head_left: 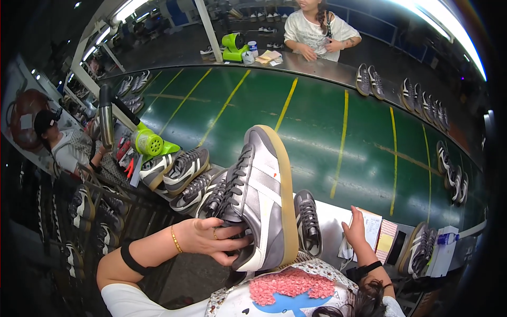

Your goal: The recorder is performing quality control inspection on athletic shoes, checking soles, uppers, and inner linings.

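Observation:
My left hand (pixel 219 238) is closed on a metallic silver-grey sneaker (pixel 259 185), its fingers at the heel opening. The sneaker is held up with its toe pointing away from me. It has white side stripes, dark laces, a tan sole and a small red mark on its side. My right hand (pixel 356 230) is raised beside a notebook (pixel 371 227), fingers apart, with no object visible in it. A second grey sneaker (pixel 308 219) stands just behind the held one. Several similar sneakers (pixel 185 171) are lined up to the left.
A green conveyor belt (pixel 311 132) with yellow lines runs across in front. A green hot-air blower (pixel 150 142) stands at the left. Other sneakers (pixel 417 248) sit at the right. One person (pixel 322 31) stands across the belt; another person (pixel 68 140) is at the left.

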The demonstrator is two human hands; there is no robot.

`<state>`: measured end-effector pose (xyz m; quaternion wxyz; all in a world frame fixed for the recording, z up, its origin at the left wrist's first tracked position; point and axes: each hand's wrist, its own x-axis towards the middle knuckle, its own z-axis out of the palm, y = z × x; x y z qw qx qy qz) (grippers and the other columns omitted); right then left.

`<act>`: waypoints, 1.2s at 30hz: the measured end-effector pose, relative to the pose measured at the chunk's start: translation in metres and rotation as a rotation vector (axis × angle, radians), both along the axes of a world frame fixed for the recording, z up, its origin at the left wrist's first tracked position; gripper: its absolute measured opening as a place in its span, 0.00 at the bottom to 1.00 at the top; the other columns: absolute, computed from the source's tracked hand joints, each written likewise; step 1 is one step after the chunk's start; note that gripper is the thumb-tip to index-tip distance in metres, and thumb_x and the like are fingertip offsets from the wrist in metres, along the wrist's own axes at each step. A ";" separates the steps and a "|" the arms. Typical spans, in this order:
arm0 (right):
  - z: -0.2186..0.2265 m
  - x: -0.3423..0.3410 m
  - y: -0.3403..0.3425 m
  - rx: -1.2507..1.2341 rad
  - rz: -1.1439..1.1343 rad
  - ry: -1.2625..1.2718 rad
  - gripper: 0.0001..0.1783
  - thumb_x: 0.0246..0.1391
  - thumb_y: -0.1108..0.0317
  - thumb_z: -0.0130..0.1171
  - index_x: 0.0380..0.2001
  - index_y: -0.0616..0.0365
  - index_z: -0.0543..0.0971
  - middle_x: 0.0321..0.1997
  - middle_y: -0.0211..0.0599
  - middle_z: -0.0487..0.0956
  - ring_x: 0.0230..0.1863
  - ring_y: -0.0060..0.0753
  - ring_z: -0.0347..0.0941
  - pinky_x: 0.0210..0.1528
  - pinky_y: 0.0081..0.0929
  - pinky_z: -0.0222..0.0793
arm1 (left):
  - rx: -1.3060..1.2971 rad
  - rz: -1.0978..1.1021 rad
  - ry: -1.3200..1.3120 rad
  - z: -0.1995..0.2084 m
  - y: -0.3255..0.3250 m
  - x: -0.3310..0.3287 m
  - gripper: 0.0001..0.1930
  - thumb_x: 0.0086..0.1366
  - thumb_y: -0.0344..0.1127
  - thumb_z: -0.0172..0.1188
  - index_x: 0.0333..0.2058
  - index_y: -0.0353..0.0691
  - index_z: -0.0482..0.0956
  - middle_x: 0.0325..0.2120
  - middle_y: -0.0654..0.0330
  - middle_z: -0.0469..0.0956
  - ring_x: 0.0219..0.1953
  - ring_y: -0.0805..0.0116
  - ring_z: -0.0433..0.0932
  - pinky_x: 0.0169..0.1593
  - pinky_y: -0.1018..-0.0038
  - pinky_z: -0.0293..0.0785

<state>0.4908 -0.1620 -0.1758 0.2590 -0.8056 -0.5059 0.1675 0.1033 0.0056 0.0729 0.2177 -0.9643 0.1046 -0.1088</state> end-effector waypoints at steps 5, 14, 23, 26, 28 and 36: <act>0.003 0.000 0.000 0.003 0.015 0.014 0.37 0.39 0.73 0.60 0.54 0.61 0.58 0.50 0.54 0.63 0.53 0.55 0.59 0.55 0.39 0.56 | -0.015 0.020 -0.018 0.001 -0.003 -0.001 0.07 0.55 0.45 0.43 0.32 0.72 0.60 0.42 0.80 0.70 0.43 0.81 0.69 0.51 0.67 0.46; 0.000 0.002 -0.004 0.001 0.017 0.001 0.37 0.38 0.75 0.60 0.54 0.60 0.58 0.50 0.51 0.64 0.53 0.52 0.59 0.56 0.36 0.56 | -0.064 0.079 -0.004 0.002 -0.014 -0.009 0.16 0.54 0.42 0.45 0.41 0.69 0.56 0.47 0.74 0.69 0.47 0.76 0.68 0.48 0.73 0.49; -0.005 0.004 -0.001 -0.016 0.047 0.008 0.37 0.39 0.73 0.60 0.55 0.62 0.57 0.50 0.54 0.63 0.53 0.54 0.59 0.56 0.37 0.55 | -0.065 0.132 -0.018 -0.005 -0.022 -0.020 0.19 0.54 0.41 0.45 0.44 0.72 0.55 0.46 0.75 0.69 0.47 0.76 0.69 0.50 0.71 0.48; -0.007 0.004 0.000 -0.009 0.059 0.013 0.38 0.39 0.73 0.60 0.55 0.62 0.57 0.51 0.54 0.63 0.54 0.54 0.58 0.56 0.37 0.55 | -0.083 0.146 -0.024 -0.005 -0.025 -0.022 0.18 0.54 0.41 0.45 0.43 0.72 0.56 0.45 0.75 0.69 0.46 0.76 0.69 0.51 0.70 0.47; -0.007 0.004 0.000 -0.021 0.065 0.008 0.38 0.39 0.73 0.60 0.55 0.62 0.56 0.51 0.54 0.62 0.54 0.54 0.58 0.57 0.37 0.55 | -0.088 0.156 -0.031 -0.004 -0.026 -0.023 0.18 0.54 0.41 0.45 0.43 0.72 0.56 0.45 0.75 0.69 0.46 0.76 0.69 0.51 0.71 0.47; -0.011 0.005 0.000 -0.037 0.068 0.025 0.37 0.39 0.73 0.60 0.54 0.62 0.57 0.51 0.53 0.63 0.53 0.54 0.59 0.56 0.37 0.55 | -0.090 0.173 -0.015 -0.004 -0.026 -0.019 0.18 0.54 0.41 0.45 0.43 0.72 0.57 0.45 0.76 0.69 0.46 0.77 0.69 0.49 0.73 0.49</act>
